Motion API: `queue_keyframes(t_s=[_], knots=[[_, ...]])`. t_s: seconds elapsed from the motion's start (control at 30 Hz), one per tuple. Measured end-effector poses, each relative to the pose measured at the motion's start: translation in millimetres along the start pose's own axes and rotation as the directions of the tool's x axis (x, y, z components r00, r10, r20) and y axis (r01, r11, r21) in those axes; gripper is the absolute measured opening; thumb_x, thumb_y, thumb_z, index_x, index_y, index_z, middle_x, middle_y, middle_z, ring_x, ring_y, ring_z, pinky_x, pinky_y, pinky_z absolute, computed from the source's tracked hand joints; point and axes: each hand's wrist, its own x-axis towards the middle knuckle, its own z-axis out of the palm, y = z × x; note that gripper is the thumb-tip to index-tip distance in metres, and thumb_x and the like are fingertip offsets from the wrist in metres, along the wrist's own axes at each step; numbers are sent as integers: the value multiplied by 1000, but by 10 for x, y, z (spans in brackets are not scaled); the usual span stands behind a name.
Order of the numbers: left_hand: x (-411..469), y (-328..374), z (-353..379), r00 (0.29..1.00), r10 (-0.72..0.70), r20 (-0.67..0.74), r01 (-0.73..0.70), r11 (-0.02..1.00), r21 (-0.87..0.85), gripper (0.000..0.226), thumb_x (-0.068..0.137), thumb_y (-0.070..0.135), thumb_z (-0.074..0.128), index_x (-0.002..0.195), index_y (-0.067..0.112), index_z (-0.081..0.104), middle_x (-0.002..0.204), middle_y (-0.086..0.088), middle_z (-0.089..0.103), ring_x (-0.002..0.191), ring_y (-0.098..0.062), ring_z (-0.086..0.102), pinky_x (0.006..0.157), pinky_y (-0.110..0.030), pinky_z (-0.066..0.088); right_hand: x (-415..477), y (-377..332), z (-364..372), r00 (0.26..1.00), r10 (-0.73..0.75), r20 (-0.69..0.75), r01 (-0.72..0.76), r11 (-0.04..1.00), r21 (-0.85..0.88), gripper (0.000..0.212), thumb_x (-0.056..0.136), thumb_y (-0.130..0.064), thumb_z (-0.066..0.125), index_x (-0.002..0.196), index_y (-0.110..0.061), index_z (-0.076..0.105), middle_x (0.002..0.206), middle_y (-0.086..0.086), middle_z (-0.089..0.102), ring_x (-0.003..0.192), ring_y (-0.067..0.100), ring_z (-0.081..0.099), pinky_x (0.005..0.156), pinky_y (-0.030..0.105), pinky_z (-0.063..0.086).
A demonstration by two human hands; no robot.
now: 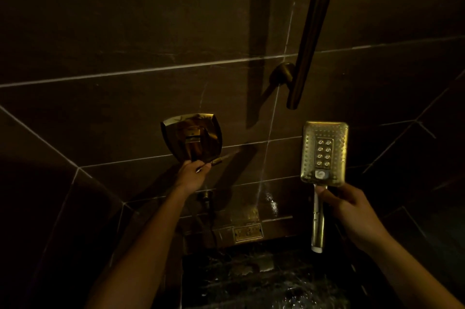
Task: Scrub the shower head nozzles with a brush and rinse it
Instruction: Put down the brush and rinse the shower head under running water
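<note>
- Our right hand (352, 210) is closest to us. It is wrapped tight around the handle of the shower head (324, 152), with the little holes facing us.
- Our left hand (191, 172) reaches for the shiny tap handle (192, 138) on the wall. It also pinches a thin brush (216, 161) that sticks out to the right.
- We think we are about to turn on the water to rinse.
- We should turn the tap slowly so water does not spray hard.
- We should tip the holes down toward the wet floor (251, 278).
- We must keep hold of the brush while turning, or it may drop.
</note>
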Motion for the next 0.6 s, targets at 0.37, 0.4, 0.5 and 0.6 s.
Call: queue_keyframes(t_s=[0.37, 0.4, 0.5, 0.6], knots=[[-583, 227, 564, 984, 51, 171, -22, 986, -165, 21, 104, 24, 49, 92, 14, 64, 76, -3, 52, 71, -12, 47, 63, -21, 40, 239, 434, -66, 990, 132, -38, -122, 971, 204, 19, 104, -19, 53, 114, -19, 69, 98, 11, 77, 84, 23, 76, 75, 37, 57], [-668, 282, 673, 977, 75, 199, -42, 985, -166, 21, 104, 25, 50, 89, 16, 62, 75, -5, 55, 66, -12, 48, 58, -20, 37, 272, 500, -56, 984, 176, -32, -161, 950, 268, 18, 105, -20, 51, 114, -18, 66, 92, 14, 74, 78, 26, 74, 71, 38, 59], [-887, 482, 998, 945, 139, 295, -97, 983, -154, 22, 103, 28, 52, 84, 20, 62, 65, 3, 62, 58, -4, 53, 56, -22, 38, 386, 680, 0, 959, 282, -37, -255, 909, 331, 18, 107, -17, 45, 117, -9, 59, 82, 13, 63, 59, 23, 64, 54, 33, 55], [-936, 714, 1281, 932, 235, 276, -215, 971, -101, 24, 100, 37, 56, 78, 29, 61, 57, 13, 57, 54, 2, 52, 54, -20, 37, 494, 865, -15, 916, 397, -50, -361, 874, 326, 21, 106, -13, 45, 115, -2, 60, 77, 13, 63, 50, 18, 59, 44, 27, 49]])
